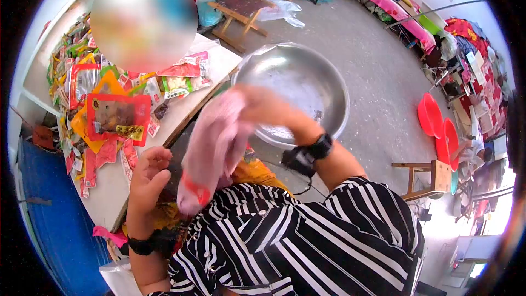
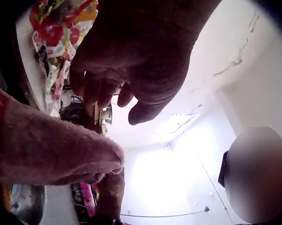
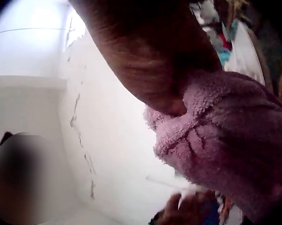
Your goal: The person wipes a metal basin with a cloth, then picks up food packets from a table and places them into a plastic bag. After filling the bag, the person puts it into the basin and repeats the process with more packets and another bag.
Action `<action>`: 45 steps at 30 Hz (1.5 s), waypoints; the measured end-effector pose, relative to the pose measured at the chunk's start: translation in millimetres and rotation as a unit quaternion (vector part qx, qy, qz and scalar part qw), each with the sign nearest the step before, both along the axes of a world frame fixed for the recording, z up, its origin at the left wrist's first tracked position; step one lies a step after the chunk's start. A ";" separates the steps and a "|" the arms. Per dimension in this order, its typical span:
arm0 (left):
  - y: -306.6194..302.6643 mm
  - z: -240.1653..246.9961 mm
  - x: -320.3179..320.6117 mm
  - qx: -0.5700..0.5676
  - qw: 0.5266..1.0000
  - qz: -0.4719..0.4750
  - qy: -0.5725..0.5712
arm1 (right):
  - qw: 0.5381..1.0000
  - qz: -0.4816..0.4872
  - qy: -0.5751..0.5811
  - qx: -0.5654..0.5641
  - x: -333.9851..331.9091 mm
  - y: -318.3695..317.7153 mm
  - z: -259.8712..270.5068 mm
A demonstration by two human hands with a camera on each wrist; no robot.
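A pink terry towel (image 1: 211, 142) with a red patch near its lower end hangs from my right hand (image 1: 268, 108), which grips it by the top. Seen from the right wrist, the bunched cloth (image 3: 225, 136) covers most of the fingers. My left hand (image 1: 148, 178) is raised beside the table edge, left of the towel, its fingers loosely bent and holding nothing. In the left wrist view that hand (image 2: 131, 70) hangs above the towel (image 2: 56, 147), apart from it.
The white table (image 1: 107, 203) on the left bears a heap of food packets, including a red-edged packet (image 1: 118, 118). A big metal basin (image 1: 341, 96) stands in front. A small wooden table (image 1: 235, 8), a wooden stool (image 1: 440, 178) and red basins (image 1: 429, 115) stand farther off.
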State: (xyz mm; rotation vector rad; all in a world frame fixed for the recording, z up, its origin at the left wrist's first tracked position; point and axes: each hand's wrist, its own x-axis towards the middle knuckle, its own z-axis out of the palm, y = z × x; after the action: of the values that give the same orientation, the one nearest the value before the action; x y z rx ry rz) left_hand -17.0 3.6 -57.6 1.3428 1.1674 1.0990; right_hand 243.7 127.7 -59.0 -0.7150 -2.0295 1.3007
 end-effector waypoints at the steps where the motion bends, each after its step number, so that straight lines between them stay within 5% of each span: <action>1: -3.7 -6.5 -9.3 -0.012 1.000 0.002 -0.018 | 0.998 -0.057 0.014 -0.018 21.2 8.7 2.0; 5: -21.5 -48.2 -45.8 -0.054 0.996 0.017 -0.068 | 0.985 -0.140 0.084 -0.056 112.8 49.6 -11.6; 6: -26.6 -60.4 -55.8 -0.060 0.995 0.024 -0.073 | 0.969 -0.239 0.040 -0.048 128.3 41.4 -5.0; 8: -38.9 -80.9 -72.5 -0.091 0.991 0.064 -0.068 | 0.938 -0.254 0.164 -0.168 182.2 51.0 -35.0; 10: -51.6 -102.2 -88.4 -0.125 0.983 0.109 -0.074 | 0.921 -0.317 0.114 -0.196 230.1 48.6 -75.9; 12: -64.5 -115.9 -99.1 -0.165 0.970 0.155 -0.092 | 0.894 -0.388 0.023 -0.224 276.8 29.2 -122.7; 13: -70.6 -123.7 -104.1 -0.172 0.966 0.167 -0.101 | 0.853 -0.420 -0.296 -0.095 272.7 -0.8 -113.0; 14: -77.7 -131.4 -108.6 -0.179 0.961 0.179 -0.110 | 0.854 -0.370 -0.359 -0.070 299.7 -16.9 -146.4; 15: -83.4 -135.4 -112.3 -0.185 0.956 0.193 -0.117 | 0.773 -0.467 -0.412 -0.119 369.6 -23.6 -255.3; 17: -92.9 -137.6 -115.6 -0.205 0.947 0.225 -0.107 | 0.653 -0.462 -0.587 -0.124 385.5 -72.9 -312.0; 19: -100.2 -139.3 -124.2 -0.214 0.938 0.255 -0.099 | 0.562 -0.289 -0.759 -0.156 378.8 -101.4 -333.4; 22: -109.7 -142.1 -137.8 -0.206 0.930 0.286 -0.100 | 0.559 -0.377 -0.724 -0.146 335.2 -99.5 -301.1; 25: -119.0 -147.2 -146.1 -0.192 0.927 0.307 -0.100 | 0.547 -0.724 -0.414 -0.076 300.7 -53.2 -286.4; 35: -165.4 -149.3 -143.6 -0.160 0.888 0.432 -0.007 | 0.882 -0.433 -0.181 0.034 89.0 68.6 -203.6; 41: -184.2 -151.4 -138.8 -0.111 0.874 0.473 0.008 | 0.977 -0.180 -0.079 0.087 -49.4 35.4 -140.6; 45: -197.0 -147.5 -136.6 -0.050 0.830 0.546 0.104 | 0.974 -0.062 -0.110 0.189 -106.8 11.1 -126.3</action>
State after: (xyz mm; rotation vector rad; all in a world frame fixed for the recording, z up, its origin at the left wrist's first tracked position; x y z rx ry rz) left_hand -153.6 -193.4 -205.1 0.6325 2.2437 1.6397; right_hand 136.9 138.9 -185.3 -0.8152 -2.2811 0.7573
